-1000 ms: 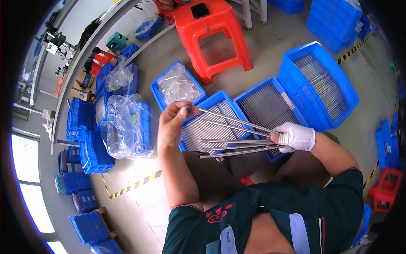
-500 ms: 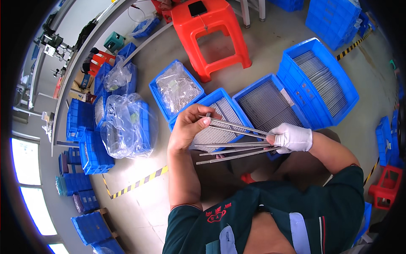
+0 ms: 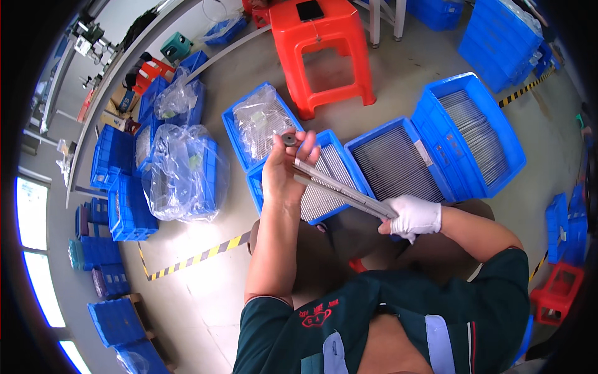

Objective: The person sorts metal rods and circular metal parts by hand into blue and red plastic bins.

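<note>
My bare left hand (image 3: 286, 168), palm turned up, pinches a small dark metal ring (image 3: 289, 139) with a hole in its middle between thumb and fingers. My right hand (image 3: 416, 216), in a white glove, is closed round one end of a bundle of thin metal rods (image 3: 349, 194). The rods lie close together and slant up toward my left palm, their far ends beside it. Whether they touch the palm I cannot tell. Beneath them stands a blue crate of metal rods (image 3: 324, 207), partly covered by my left hand and the bundle.
Ahead are a crate with plastic film (image 3: 229, 124), another rod crate (image 3: 358, 146) and a tilted rod crate (image 3: 520, 153). A red stool (image 3: 317, 25) with a dark flat device (image 3: 309, 10) stands beyond. Bagged crates (image 3: 187, 171) sit at left, near yellow-black floor tape (image 3: 205, 254).
The rods were fanned apart and now lie together in one bundle. My left hand has turned palm up, and the ring shows clearly in its fingers. The view has shifted slightly.
</note>
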`<control>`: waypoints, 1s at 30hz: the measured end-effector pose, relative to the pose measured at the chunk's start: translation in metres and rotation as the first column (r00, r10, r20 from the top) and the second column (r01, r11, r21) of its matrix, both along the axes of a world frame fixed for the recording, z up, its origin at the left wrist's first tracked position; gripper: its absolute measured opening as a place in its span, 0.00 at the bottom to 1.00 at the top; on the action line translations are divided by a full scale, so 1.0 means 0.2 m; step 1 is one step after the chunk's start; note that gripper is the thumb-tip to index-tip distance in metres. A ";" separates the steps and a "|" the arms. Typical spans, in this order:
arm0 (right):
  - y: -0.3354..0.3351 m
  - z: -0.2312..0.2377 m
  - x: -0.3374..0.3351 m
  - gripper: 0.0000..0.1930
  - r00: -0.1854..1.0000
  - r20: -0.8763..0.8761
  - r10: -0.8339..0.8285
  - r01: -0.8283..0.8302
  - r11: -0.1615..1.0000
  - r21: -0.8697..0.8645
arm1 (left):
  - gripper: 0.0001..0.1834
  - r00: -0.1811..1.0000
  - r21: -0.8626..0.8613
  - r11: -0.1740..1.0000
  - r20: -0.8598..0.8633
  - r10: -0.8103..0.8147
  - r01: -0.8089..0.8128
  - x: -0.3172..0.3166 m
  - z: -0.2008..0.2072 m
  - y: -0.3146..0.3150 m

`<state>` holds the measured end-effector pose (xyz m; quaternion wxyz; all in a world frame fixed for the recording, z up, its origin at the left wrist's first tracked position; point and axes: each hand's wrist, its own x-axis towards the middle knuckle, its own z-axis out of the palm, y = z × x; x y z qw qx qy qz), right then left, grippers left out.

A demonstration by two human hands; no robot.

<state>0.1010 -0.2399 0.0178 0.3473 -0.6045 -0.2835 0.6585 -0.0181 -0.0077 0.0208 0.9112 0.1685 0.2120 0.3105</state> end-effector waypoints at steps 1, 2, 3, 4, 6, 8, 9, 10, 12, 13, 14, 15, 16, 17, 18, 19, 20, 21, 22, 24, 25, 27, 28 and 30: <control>0.00 -0.02 -0.02 0.15 0.996 -0.075 0.042 -0.050 0.992 -0.112 | 0.16 0.987 0.210 0.967 0.036 -0.156 0.145 -0.02 0.00 0.03; 0.00 -0.05 -0.04 0.14 0.984 -0.168 0.062 -0.079 0.993 -0.093 | 0.14 0.950 0.412 0.871 0.037 -0.311 0.269 -0.03 0.00 0.04; 0.00 -0.06 -0.03 0.14 0.983 -0.170 0.068 -0.087 0.990 -0.108 | 0.14 0.952 0.399 0.879 0.041 -0.302 0.261 -0.03 -0.01 0.04; 0.02 -0.05 -0.02 0.13 0.949 -0.304 0.081 -0.117 0.988 -0.102 | 0.14 0.901 0.614 0.675 -0.156 -0.405 0.409 -0.02 0.06 0.02; 0.14 -0.03 -0.01 0.12 0.880 -0.461 0.116 -0.132 0.991 -0.003 | 0.13 0.775 0.752 0.285 -0.441 -0.452 0.595 0.01 0.06 0.04; 0.39 -0.03 -0.02 0.20 0.930 -0.367 -0.020 -0.053 0.981 -0.189 | 0.13 0.808 0.762 0.328 -0.409 -0.424 0.558 0.05 0.05 0.03; 0.51 -0.05 0.02 0.24 0.896 -0.439 0.067 -0.118 0.989 -0.090 | 0.13 0.841 0.788 0.345 -0.370 -0.395 0.509 0.06 0.06 0.02; 0.60 -0.02 0.00 0.23 0.965 -0.255 0.061 -0.062 0.998 0.004 | 0.12 0.941 0.792 0.509 -0.257 -0.221 0.336 0.07 0.05 0.05; 0.80 -0.04 0.02 0.23 0.994 0.068 -0.083 0.069 0.980 0.184 | 0.11 0.977 0.729 0.684 -0.159 0.145 0.017 0.03 0.05 0.14; 0.88 -0.07 0.05 0.24 0.961 0.185 -0.204 0.153 0.954 0.256 | 0.11 0.937 0.678 0.727 -0.178 0.302 -0.105 -0.02 0.08 0.15; 0.94 -0.16 0.10 0.24 0.950 0.145 -0.278 0.231 0.933 0.275 | 0.10 0.906 0.622 0.760 -0.188 0.379 -0.189 -0.08 0.10 0.15; 1.01 -0.28 0.15 0.25 0.928 0.107 -0.356 0.312 0.904 0.292 | 0.10 0.911 0.577 0.789 -0.176 0.373 -0.211 -0.12 0.10 0.14; 1.06 -0.39 0.18 0.25 0.881 0.138 -0.453 0.399 0.867 0.299 | 0.11 0.937 0.535 0.825 -0.163 0.309 -0.179 -0.14 0.09 0.12; 1.11 -0.51 0.19 0.25 0.884 0.137 -0.448 0.397 0.871 0.288 | 0.11 0.957 0.494 0.857 -0.150 0.250 -0.146 -0.17 0.11 0.10; 1.15 -0.65 0.21 0.19 0.845 0.159 -0.510 0.468 0.850 0.242 | 0.11 0.955 0.484 0.863 -0.161 0.251 -0.146 -0.18 0.11 0.08; 1.20 -0.80 0.22 0.18 0.804 0.182 -0.566 0.533 0.822 0.200 | 0.12 0.971 0.464 0.878 -0.136 0.199 -0.115 -0.20 0.12 0.07; 1.23 -0.95 0.25 0.22 0.749 0.243 -0.616 0.565 0.786 0.251 | 0.13 0.984 0.442 0.894 -0.108 0.139 -0.078 -0.22 0.13 0.05; 1.25 -1.10 0.28 0.22 0.747 0.250 -0.616 0.570 0.787 0.237 | 0.13 0.985 0.428 0.901 -0.113 0.133 -0.073 -0.22 0.14 0.04; 1.26 -1.22 0.32 0.24 0.670 0.406 -0.621 0.585 0.779 0.226 | 0.14 0.992 0.408 0.911 -0.075 0.103 -0.064 -0.22 0.16 0.03; 1.30 -1.30 0.21 0.29 0.567 0.613 -0.550 0.576 0.797 0.182 | 0.17 0.993 0.394 0.915 -0.046 0.108 -0.082 -0.31 0.16 0.03; 1.30 -1.35 0.22 0.29 0.567 0.618 -0.545 0.575 0.799 0.176 | 0.17 0.993 0.387 0.918 -0.045 0.109 -0.083 -0.32 0.16 0.03; 1.31 -1.45 0.19 0.28 0.531 0.729 -0.432 0.643 0.766 -0.015 | 0.21 0.997 0.415 0.910 0.071 -0.023 -0.009 -0.38 0.19 0.03; 1.29 -1.49 0.17 0.30 0.515 0.776 -0.363 0.627 0.777 -0.052 | 0.21 0.992 0.320 0.941 0.093 0.086 -0.112 -0.37 0.19 0.01; 1.27 -1.54 0.16 0.30 0.502 0.814 -0.294 0.612 0.785 -0.094 | 0.24 0.993 0.315 0.942 0.066 0.101 -0.117 -0.39 0.19 0.01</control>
